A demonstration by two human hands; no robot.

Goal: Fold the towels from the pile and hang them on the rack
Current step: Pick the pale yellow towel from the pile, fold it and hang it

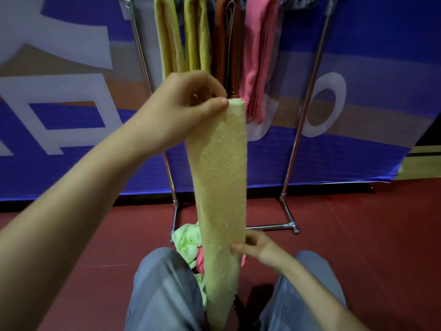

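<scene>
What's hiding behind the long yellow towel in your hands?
Behind the long yellow towel, a crumpled light green towel and a pink towel peek out on the red floor, near the rack. How far that pile goes on behind it is covered.

Likely a sports hall: red floor [358,247] with a large blue printed banner [381,96] behind.
</scene>
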